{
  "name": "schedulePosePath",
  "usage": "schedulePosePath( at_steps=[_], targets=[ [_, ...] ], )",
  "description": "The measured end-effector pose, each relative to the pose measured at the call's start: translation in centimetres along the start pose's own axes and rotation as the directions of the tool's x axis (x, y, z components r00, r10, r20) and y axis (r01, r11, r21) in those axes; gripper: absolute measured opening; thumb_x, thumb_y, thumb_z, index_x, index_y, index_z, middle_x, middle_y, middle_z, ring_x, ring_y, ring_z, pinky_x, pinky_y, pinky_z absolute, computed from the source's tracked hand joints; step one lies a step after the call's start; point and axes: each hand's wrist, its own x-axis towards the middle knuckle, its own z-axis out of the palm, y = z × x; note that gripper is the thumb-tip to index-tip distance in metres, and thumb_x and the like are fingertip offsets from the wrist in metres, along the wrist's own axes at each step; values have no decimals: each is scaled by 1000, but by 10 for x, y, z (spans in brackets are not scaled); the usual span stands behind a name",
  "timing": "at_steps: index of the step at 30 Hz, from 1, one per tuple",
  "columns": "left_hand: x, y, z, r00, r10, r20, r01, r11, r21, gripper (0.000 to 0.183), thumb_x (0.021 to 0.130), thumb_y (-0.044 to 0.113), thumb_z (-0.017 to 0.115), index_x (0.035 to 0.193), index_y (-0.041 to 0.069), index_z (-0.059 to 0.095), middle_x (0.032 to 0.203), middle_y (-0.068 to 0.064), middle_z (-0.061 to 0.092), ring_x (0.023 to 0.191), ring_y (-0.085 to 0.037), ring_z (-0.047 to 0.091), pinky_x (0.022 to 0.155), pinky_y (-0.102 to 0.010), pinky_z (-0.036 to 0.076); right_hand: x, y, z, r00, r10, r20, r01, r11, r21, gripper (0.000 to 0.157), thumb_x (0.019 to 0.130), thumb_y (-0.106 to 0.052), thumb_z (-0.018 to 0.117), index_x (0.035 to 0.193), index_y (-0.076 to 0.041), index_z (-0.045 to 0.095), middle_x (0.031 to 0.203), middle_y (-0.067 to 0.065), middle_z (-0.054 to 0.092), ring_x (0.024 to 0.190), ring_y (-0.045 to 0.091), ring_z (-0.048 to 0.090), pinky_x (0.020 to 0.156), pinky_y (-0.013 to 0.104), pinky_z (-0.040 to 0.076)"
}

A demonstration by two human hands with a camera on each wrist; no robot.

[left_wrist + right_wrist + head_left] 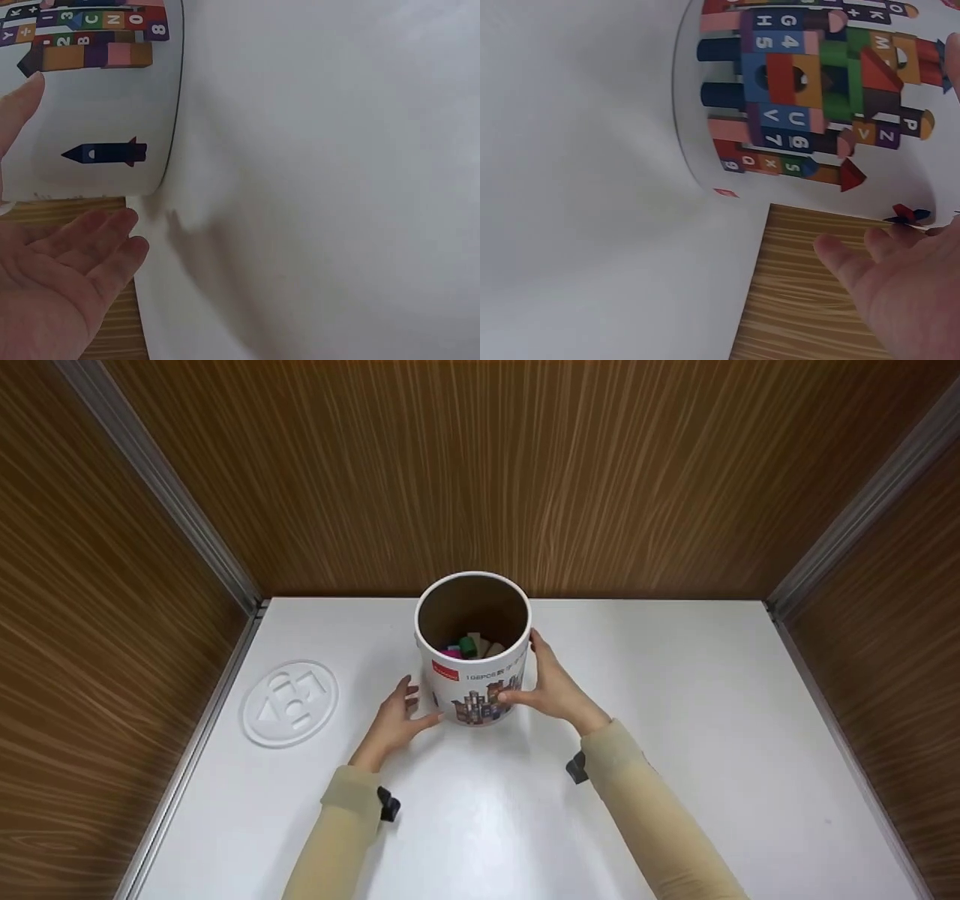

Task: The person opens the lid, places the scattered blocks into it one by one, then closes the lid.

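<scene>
A white cylindrical bucket (442, 690), printed with pictures of coloured blocks, stands upright near the table's back edge. Its top is uncovered, and several small blocks (469, 646) lie inside, among them a green one and a pink one. To the left of the bucket is my left hand (396, 721), thumb and fingers spread apart; its thumb tip comes close to the wall. My right hand (559, 690) lies along the bucket's right side, thumb across the printed front and fingers extended at the side. Whether the right fingertips press the wall is hard to tell.
A round white plate (289, 703) with raised shapes such as a triangle lies on the white table (480, 817) at the left. Wood-grain panels (480, 472) with metal corner strips enclose the table at the back and both sides.
</scene>
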Motion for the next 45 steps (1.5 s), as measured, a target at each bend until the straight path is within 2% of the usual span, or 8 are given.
schedulePosePath(
  at_steps=[11, 20, 24, 27, 32, 38, 41, 45],
  targets=[
    [-13, -20, -30, 999, -11, -52, 14, 998, 55, 96, 84, 29, 79, 153, -2, 20, 141, -25, 46, 126, -40, 50, 103, -50, 44, 0, 7, 19, 998, 38, -53, -36, 998, 46, 125, 72, -37, 88, 158, -16, 0, 162, 8, 11, 147, 28, 14, 118, 52, 13],
    [-16, -34, -57, 986, -26, -163, 39, 996, 77, 89, 88, 25, 75, 151, -8, 21, 136, -29, 49, 123, -43, 51, 99, -50, 47, 6, 12, 28, 992, 24, -121, -11, 995, 103, 129, 70, -34, 90, 158, -21, -4, 162, 5, 11, 147, 23, 13, 120, 46, 11],
    [-21, -42, -67, 969, -58, -240, 90, 988, 125, 84, 90, 26, 72, 150, -9, 24, 133, -28, 51, 119, -41, 53, 97, -50, 48, 7, 14, 32, 993, 20, -119, -4, 992, 127, 130, 70, -33, 90, 157, -22, -6, 161, 4, 13, 147, 21, 15, 120, 45, 9],
    [-25, -48, -76, 934, -75, -349, 151, 969, 197, 77, 90, 27, 70, 147, -9, 32, 127, -27, 56, 111, -42, 57, 90, -52, 50, 8, 14, 35, 993, 18, -116, -2, 990, 140, 131, 69, -32, 91, 157, -22, -7, 161, 4, 14, 146, 20, 16, 120, 43, 9],
    [-35, -57, -97, 852, -132, -506, 277, 935, 222, 71, 91, 29, 66, 143, -10, 38, 126, -31, 53, 112, -48, 53, 90, -61, 46, 8, 13, 38, 993, 24, -118, -6, 988, 152, 133, 68, -32, 92, 157, -24, -7, 161, 2, 14, 147, 19, 15, 120, 43, 9],
    [-50, -73, -121, 761, -252, -598, 403, 905, 132, 73, 94, 34, 61, 141, -15, 35, 129, -40, 42, 119, -55, 43, 98, -66, 39, 8, 13, 38, 993, 45, -106, -27, 986, 165, 134, 66, -31, 92, 156, -29, -6, 161, 0, 14, 147, 18, 14, 120, 45, 9],
    [-55, -81, -131, 729, -288, -621, 435, 895, 95, 67, 96, 26, 56, 138, -20, 33, 127, -44, 40, 120, -58, 40, 103, -63, 35, 8, 14, 37, 992, 65, -111, -46, 984, 170, 135, 65, -32, 93, 156, -31, -7, 161, -1, 14, 147, 19, 15, 120, 45, 10],
    [-61, -90, -139, 702, -350, -620, 473, 880, 39, 58, 95, 17, 50, 132, -26, 34, 123, -46, 40, 116, -59, 41, 103, -62, 35, 8, 15, 37, 992, 61, -112, -41, 983, 177, 136, 64, -32, 93, 156, -30, -7, 161, 1, 14, 146, 20, 17, 120, 47, 11]
  ],
)
